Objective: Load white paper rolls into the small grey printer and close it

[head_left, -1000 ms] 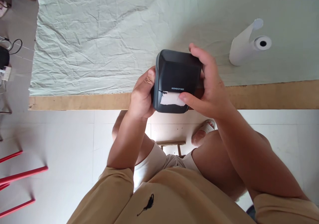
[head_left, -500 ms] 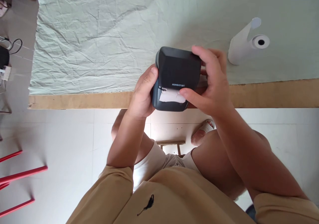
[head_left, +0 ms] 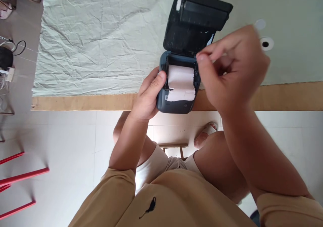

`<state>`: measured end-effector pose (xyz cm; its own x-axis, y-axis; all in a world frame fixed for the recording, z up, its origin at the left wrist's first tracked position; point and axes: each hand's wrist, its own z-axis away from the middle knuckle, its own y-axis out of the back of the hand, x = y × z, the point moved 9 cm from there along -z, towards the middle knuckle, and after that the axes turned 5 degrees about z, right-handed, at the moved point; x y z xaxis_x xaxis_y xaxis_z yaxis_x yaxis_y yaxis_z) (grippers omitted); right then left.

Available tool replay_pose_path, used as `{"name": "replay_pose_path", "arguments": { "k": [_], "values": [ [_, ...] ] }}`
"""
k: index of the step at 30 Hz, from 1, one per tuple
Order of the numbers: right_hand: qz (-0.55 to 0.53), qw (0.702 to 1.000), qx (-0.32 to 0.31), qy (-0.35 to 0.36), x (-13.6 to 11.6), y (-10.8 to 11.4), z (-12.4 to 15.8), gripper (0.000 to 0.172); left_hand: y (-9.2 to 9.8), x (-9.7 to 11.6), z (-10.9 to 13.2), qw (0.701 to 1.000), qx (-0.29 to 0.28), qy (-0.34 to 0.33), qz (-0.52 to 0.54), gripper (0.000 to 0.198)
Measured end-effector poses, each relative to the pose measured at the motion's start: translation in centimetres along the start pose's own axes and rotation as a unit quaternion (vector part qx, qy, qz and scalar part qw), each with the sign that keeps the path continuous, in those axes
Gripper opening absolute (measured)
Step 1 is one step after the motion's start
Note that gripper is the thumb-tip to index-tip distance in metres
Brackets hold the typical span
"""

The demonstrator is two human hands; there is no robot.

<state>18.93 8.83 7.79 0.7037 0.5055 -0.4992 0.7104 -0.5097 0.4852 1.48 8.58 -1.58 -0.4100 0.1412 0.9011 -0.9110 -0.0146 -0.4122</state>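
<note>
My left hand (head_left: 151,94) is closed around the left side of a dark label printer (head_left: 178,107), thumb on its rim. The printer's lid (head_left: 194,22) stands swung up, tilted away from me. Inside lies a white paper roll (head_left: 181,77), its torn end hanging over the front edge. My right hand (head_left: 234,65) is at the printer's right side near the hinge, thumb and forefinger pinched together. Whether anything is between those fingertips I cannot make out. Behind this hand, a second white paper roll (head_left: 269,43) on the table is mostly hidden.
A pale green cloth (head_left: 101,45) covers the table, with its bare wooden edge (head_left: 83,102) nearest me. Red legs of furniture (head_left: 27,176) show at lower left. Cables and a black item (head_left: 5,57) lie at far left. A wooden stool (head_left: 174,146) is under the table edge.
The printer's lid has gone from closed to swung up, baring the paper roll inside. My right hand has left the lid's front and moved to the hinge side, fingers now pinched. My left hand keeps its grip.
</note>
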Motion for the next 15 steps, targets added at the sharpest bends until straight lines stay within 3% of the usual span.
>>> {"name": "replay_pose_path", "arguments": {
  "k": [4, 6, 8, 11, 13, 15],
  "values": [
    [0.112, 0.963, -0.243, -0.031, 0.8, -2.3, 0.6, 0.007, -0.1, -0.1, 0.3, 0.999, 0.033, 0.018, 0.009, 0.048],
    [0.132, 0.943, -0.303, -0.029, 1.0, -2.5, 0.9, 0.009, 0.2, -0.3, 0.3, 0.999, 0.037, 0.029, 0.016, 0.046],
    [0.150, 0.927, -0.342, -0.024, 1.2, -2.5, 0.9, 0.010, 0.3, -0.3, 0.2, 0.999, 0.020, 0.036, 0.011, 0.043],
    [0.122, 0.918, -0.377, -0.014, 0.6, -2.7, 1.1, 0.025, 0.1, -0.2, 0.2, 0.999, -0.013, 0.040, -0.011, 0.040],
    [0.078, 0.926, -0.369, -0.018, -0.1, -2.6, 0.9, 0.033, 0.1, 0.0, 0.2, 1.000, 0.001, 0.030, -0.004, 0.040],
    [0.013, 0.948, -0.316, -0.039, -0.5, -1.8, 0.3, 0.036, 0.2, 0.2, 0.2, 1.000, 0.020, 0.016, 0.012, 0.039]
  ]
}}
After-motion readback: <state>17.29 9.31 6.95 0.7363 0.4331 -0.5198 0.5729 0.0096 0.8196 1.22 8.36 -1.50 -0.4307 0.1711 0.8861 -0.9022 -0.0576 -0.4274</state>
